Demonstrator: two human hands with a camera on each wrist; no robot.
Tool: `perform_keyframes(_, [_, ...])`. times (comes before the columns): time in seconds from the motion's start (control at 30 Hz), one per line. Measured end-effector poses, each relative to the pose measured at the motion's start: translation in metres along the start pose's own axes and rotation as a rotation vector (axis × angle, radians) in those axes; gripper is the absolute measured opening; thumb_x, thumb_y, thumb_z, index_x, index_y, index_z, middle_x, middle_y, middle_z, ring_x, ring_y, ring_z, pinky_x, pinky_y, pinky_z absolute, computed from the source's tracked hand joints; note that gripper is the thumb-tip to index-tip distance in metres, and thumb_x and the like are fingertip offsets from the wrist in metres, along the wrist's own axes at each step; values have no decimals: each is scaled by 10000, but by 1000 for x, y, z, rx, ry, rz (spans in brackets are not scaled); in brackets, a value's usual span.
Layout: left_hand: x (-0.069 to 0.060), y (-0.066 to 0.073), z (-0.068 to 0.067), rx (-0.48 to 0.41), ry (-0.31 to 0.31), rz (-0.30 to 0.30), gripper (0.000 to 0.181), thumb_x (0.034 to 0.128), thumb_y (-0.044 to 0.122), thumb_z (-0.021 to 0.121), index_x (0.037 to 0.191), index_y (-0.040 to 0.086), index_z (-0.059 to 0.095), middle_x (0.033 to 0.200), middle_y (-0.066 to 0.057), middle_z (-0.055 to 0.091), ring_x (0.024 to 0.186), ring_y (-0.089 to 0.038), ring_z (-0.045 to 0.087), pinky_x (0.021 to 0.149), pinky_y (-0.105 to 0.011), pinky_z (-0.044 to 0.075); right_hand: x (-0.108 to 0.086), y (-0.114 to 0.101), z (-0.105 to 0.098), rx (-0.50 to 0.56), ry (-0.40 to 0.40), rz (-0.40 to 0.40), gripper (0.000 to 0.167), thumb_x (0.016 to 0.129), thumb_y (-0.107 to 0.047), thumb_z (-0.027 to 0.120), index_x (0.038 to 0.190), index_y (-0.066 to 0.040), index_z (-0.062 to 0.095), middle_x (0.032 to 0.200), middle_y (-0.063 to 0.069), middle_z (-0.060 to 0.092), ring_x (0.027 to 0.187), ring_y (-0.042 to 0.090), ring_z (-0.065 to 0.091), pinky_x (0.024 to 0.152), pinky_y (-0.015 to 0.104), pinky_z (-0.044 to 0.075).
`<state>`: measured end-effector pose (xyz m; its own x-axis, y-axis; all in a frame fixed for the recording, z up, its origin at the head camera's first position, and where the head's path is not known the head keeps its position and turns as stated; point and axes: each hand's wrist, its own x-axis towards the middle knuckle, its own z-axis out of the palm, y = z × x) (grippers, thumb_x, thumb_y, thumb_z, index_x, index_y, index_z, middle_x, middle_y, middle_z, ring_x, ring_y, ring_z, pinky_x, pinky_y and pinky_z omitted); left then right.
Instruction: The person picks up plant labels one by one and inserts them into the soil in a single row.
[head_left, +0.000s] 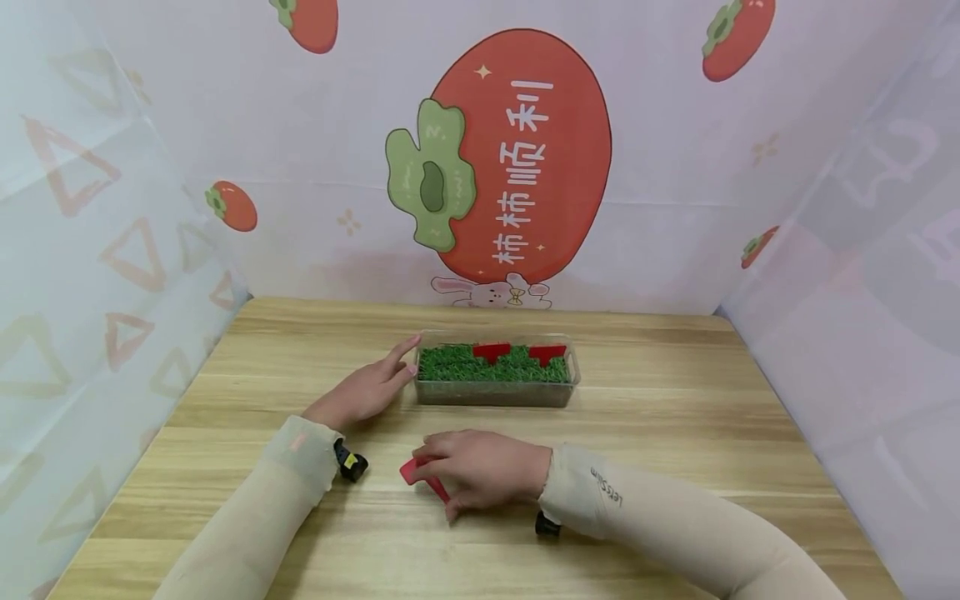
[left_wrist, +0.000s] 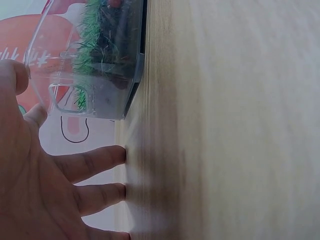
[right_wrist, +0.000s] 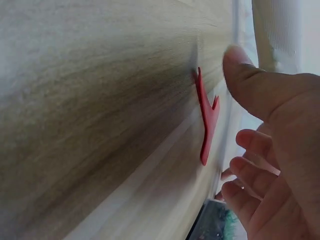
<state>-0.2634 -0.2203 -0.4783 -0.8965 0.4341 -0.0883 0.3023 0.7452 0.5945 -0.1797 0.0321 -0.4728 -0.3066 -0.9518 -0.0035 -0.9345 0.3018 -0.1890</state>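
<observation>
A clear plastic box [head_left: 491,395] filled with green artificial grass [head_left: 450,364] stands at the middle of the table. Two red T-shaped plant labels stick up from the grass, one near the centre [head_left: 491,352] and one at the right end [head_left: 548,353]. My left hand [head_left: 365,390] is spread at the box's left end, with fingertips at its rim and other fingers reaching down to the table. A third red plant label [right_wrist: 209,122] lies flat on the wood. Over it hovers my right hand [head_left: 483,468], fingers loosely bent and apart from the label in the right wrist view.
The wooden table [head_left: 675,417] reaches back to a white cloth wall [head_left: 660,250] printed with persimmons. Cloth walls also rise along the left and right sides. Each wrist carries a small black camera, such as the left one [head_left: 350,461].
</observation>
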Motion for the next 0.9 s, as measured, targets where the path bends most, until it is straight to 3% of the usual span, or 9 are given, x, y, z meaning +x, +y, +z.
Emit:
perform_keyframes(0.2, [0,0,0,-2,-7,-4,590,1064,563,293,1586,488,29,1498,-146,505,1376,-416,464,1103,-666,317,4,-3,0,-10,-39,-7,697,856,-478,771,1468,-272,509,1516,-6,475,1445,152,388,1172,281,332])
perform_keyframes(0.37, [-2,1,-1,-4,0,-1,592,1063,565,291,1590,478,34,1495,-151,507,1368,-417,472,1100,-667,321,7,-2,-1,-28,-28,-20,669,838,-440,802,1431,-258,551,1485,33,503,1401,140,441,1153,270,357])
perform_keyframes(0.6, [-3,0,1,-5,1,5,588,1068,549,298,1586,488,26,1497,-148,505,1376,-417,464,1109,-660,315,9,-5,2,-3,-90,27,583,864,-442,773,1386,-249,601,1487,54,504,1363,138,488,1115,251,398])
perform_keyframes(0.9, [-3,-5,2,8,10,16,584,1061,572,288,1580,503,29,1493,-145,511,1370,-412,472,1111,-651,321,11,-5,11,-39,-54,75,723,833,-483,793,1467,-277,514,1490,76,492,1363,176,481,1135,284,382])
